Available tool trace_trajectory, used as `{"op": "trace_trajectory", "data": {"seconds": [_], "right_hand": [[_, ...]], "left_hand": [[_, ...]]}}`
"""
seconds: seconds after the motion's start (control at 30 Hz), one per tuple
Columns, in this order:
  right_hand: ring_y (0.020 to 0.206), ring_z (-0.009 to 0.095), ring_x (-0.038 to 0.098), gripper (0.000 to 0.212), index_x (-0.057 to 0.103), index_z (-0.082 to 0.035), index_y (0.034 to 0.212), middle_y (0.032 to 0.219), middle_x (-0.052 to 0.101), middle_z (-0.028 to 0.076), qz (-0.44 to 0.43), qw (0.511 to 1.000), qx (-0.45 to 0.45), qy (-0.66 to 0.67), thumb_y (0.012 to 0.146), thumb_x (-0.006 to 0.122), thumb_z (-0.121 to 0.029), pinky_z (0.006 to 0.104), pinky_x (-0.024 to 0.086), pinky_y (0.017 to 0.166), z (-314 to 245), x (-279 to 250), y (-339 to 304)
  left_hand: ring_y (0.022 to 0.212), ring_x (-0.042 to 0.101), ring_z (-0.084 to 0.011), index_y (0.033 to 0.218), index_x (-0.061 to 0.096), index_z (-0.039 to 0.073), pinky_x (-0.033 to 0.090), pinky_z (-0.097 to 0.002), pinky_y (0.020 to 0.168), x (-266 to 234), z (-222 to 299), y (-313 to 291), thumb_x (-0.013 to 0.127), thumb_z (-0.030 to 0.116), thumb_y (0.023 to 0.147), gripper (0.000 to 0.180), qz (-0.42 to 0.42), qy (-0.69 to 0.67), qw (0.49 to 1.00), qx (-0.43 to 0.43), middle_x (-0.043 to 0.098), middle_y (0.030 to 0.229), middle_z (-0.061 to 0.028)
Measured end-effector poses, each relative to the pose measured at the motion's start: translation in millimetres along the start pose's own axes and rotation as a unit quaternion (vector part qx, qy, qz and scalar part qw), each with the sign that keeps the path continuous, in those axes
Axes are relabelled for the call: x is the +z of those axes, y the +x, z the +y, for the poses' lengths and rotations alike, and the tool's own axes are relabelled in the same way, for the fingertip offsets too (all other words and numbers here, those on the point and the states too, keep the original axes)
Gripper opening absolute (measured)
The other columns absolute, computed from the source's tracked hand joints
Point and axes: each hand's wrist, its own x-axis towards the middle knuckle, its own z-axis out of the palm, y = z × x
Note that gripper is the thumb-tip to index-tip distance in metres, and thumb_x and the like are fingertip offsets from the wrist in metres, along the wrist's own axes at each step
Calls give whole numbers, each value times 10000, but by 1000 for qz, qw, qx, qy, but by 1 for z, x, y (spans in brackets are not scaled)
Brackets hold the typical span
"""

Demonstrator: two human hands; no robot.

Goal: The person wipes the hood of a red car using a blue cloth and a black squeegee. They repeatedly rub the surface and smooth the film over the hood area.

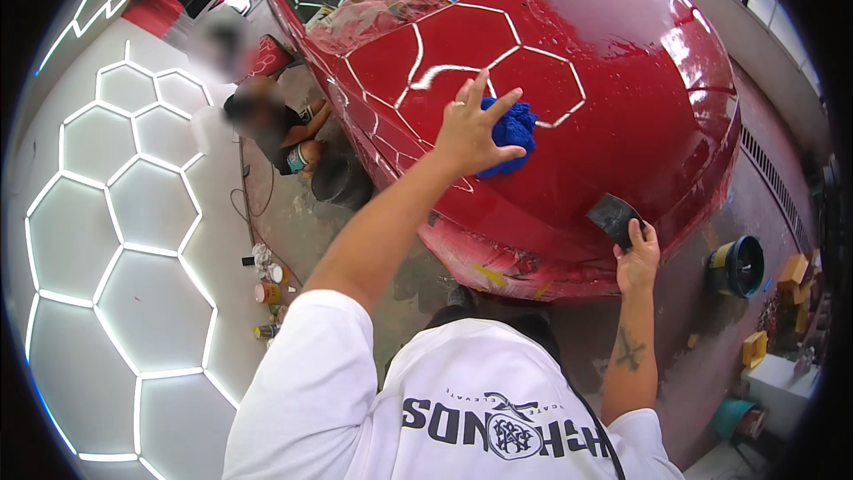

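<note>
In front of me is a car's glossy red hood (pixel 604 98), with light reflections and small specks like droplets on it. My left hand (pixel 471 133) reaches over its middle with fingers spread apart. Right beside and partly behind those fingers lies a crumpled blue cloth (pixel 518 132); whether the hand touches it I cannot tell. Near the front edge of the hood, my right hand (pixel 641 260) pinches a dark, thin sheet, apparently sandpaper (pixel 613 218), between thumb and fingers. The sheet is slightly bent and held over the paint.
Newspaper and clear plastic (pixel 391 2) cover the windshield area. A person (pixel 280 124) crouches left of the car by a black bucket (pixel 341 180). Small cans (pixel 267 293) stand along the lit left wall. A dark bucket (pixel 736 265) and yellow blocks (pixel 793 271) are at right.
</note>
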Motion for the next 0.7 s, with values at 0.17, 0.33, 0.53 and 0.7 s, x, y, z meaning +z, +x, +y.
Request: {"op": "trace_trajectory", "data": {"seconds": [0.17, 0.33, 0.53, 0.7], "right_hand": [[923, 112, 701, 171, 660, -159, 1169, 1073, 749, -3, 42, 999, -21, 18, 1067, 798, -152, 392, 586, 837, -18, -94, -63], [1160, 216, 709, 352, 631, -39, 1394, 1268, 712, 105, -30, 997, -43, 62, 1043, 642, -17, 539, 600, 1170, 3, -93, -100], [1386, 214, 633, 577, 434, -122, 1729, 1554, 592, 79, 84, 987, -119, 72, 1173, 587, -124, 574, 536, 1237, 34, 136, -103], [1567, 178, 505, 582, 402, -155, 1779, 1781, 454, 31, 27, 988, -133, -74, 1256, 462, -401, 512, 507, 1253, 84, 280, -115]], "left_hand": [[1703, 200, -584, 1722, 494, 453, 324, -861, 1236, 13, -17, 24, 951, 840, 621, 1254, -212, 82, 969, 100, 176, 1897, -221], [1570, 462, -518, 1383, 800, 272, 472, -748, 1151, 63, 4, -7, 920, 787, 706, 859, -68, 28, 993, 87, 557, 1668, -168], [1195, 715, -394, 1035, 810, 187, 587, -580, 956, 65, -32, -63, 885, 507, 856, 374, 26, -94, 955, 281, 745, 1266, -84], [953, 759, -301, 966, 810, 168, 630, -439, 771, 10, -206, -40, 865, 400, 846, 267, 109, -108, 960, 233, 764, 1000, -40]]}}
